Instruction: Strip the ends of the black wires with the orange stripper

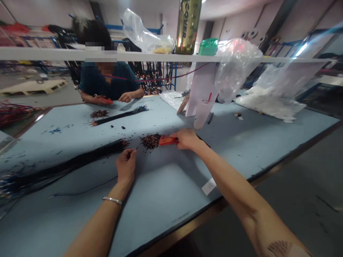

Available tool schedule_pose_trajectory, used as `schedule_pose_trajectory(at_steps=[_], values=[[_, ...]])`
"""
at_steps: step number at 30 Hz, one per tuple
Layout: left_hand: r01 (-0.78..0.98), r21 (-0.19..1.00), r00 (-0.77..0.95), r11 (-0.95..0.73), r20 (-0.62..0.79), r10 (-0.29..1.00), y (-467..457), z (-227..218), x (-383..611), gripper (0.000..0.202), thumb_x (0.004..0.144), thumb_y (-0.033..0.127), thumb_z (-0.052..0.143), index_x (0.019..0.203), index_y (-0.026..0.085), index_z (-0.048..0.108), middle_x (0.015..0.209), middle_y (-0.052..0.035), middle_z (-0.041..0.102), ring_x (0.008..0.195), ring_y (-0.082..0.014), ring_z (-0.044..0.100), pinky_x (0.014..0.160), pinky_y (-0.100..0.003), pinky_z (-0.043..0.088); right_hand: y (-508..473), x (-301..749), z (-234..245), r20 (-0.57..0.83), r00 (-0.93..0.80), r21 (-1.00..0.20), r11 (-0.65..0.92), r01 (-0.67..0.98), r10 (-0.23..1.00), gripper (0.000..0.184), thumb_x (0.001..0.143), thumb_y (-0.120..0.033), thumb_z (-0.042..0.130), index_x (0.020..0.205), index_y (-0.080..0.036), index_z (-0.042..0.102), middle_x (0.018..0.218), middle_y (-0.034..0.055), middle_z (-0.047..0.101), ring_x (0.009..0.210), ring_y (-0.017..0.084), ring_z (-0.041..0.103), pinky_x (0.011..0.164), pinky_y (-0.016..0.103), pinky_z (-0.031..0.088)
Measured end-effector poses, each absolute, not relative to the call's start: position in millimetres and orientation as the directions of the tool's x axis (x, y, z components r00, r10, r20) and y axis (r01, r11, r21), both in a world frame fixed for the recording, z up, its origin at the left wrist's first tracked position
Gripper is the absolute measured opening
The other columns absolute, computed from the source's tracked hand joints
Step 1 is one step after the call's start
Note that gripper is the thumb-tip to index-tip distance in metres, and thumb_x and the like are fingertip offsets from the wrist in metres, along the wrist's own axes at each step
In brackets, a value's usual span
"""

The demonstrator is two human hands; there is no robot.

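Observation:
My left hand (126, 165) is closed in a pinch on a thin black wire (88, 192). The wire's long end trails left over the table, and a short tip pokes out past my fingers. A thick bundle of black wires (77, 160) lies beyond my left hand. My right hand (186, 139) is closed round an orange-red hand tool (167, 140), which looks like a wire stripper. Its head points left, beside a heap of small black and copper-coloured scraps (150, 141). A gap separates the tool from the wire tip.
Across the blue-grey table (166, 200) a co-worker (109, 82) holds a red tool near a second wire bundle (120, 116). A white shelf (150, 56) carries a bottle (188, 28) and a green box (208, 46). A plastic cup (203, 114) stands by the shelf support; plastic bags (270, 96) lie right.

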State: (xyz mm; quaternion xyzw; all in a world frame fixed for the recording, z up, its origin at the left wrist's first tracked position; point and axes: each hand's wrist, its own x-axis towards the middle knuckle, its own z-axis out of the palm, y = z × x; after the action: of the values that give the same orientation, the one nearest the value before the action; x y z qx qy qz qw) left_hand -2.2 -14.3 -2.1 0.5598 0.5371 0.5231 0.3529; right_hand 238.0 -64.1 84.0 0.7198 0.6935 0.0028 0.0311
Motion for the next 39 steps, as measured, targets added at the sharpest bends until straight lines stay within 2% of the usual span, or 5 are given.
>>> schedule_pose_trajectory(at_steps=[4,6,12,30,39], values=[[0.241,0.955,-0.114,-0.172,0.204,0.972,-15.7,-2.0,-4.1,0.027,0.067,0.041,0.060,0.073,0.016,0.064,0.058,0.0038,0.051,0.054,-0.0106,0.040,0.054,-0.022,0.031,-73.8,242.3,76.9,0.023,0.058,-0.063,-0.057,0.996,0.998,0.054,0.078,-0.027,0.060,0.133,-0.030,0.057,0.102,0.0070,0.073,0.093,0.028,0.066,0.077,0.033,0.045],[0.252,0.951,-0.101,-0.179,0.210,0.973,-16.3,-2.3,-6.0,0.026,0.067,0.041,0.061,0.074,0.016,0.064,0.059,0.0037,0.051,0.054,-0.0105,0.040,0.054,-0.022,0.031,-82.5,253.0,69.3,0.073,0.084,-0.414,-0.046,0.909,0.994,0.056,0.074,-0.028,0.064,0.130,-0.032,0.059,0.107,0.0017,0.071,0.094,0.025,0.065,0.078,0.031,0.046],[0.235,0.959,-0.099,-0.159,0.186,0.978,-19.2,1.8,-9.4,0.025,0.066,0.042,0.063,0.072,0.017,0.063,0.056,0.0050,0.046,0.054,-0.0106,0.037,0.052,-0.023,0.029,-112.1,271.1,46.8,-0.068,0.015,-0.984,-0.070,0.161,0.998,0.050,0.077,-0.035,0.056,0.121,-0.011,0.058,0.098,0.0117,0.068,0.085,0.023,0.065,0.069,0.032,0.051],[0.303,0.937,-0.101,-0.172,0.211,0.972,-25.6,9.0,-4.0,0.029,0.066,0.045,0.059,0.069,0.016,0.062,0.058,0.0030,0.050,0.057,-0.0117,0.040,0.054,-0.022,0.031,-130.5,248.8,-5.1,0.062,-0.215,-0.743,-0.099,-0.663,0.975,0.047,0.072,-0.026,0.058,0.119,-0.020,0.059,0.091,0.0050,0.064,0.079,0.019,0.060,0.079,0.037,0.048],[0.285,0.941,-0.085,-0.181,0.212,0.973,-23.0,0.4,-5.0,0.027,0.069,0.044,0.059,0.069,0.016,0.062,0.057,0.0040,0.050,0.055,-0.0110,0.040,0.055,-0.023,0.032,-120.3,255.5,-13.0,0.114,-0.258,-0.794,-0.068,-0.604,0.960,0.049,0.071,-0.025,0.067,0.120,-0.018,0.061,0.092,0.0055,0.066,0.081,0.019,0.062,0.079,0.035,0.046]])
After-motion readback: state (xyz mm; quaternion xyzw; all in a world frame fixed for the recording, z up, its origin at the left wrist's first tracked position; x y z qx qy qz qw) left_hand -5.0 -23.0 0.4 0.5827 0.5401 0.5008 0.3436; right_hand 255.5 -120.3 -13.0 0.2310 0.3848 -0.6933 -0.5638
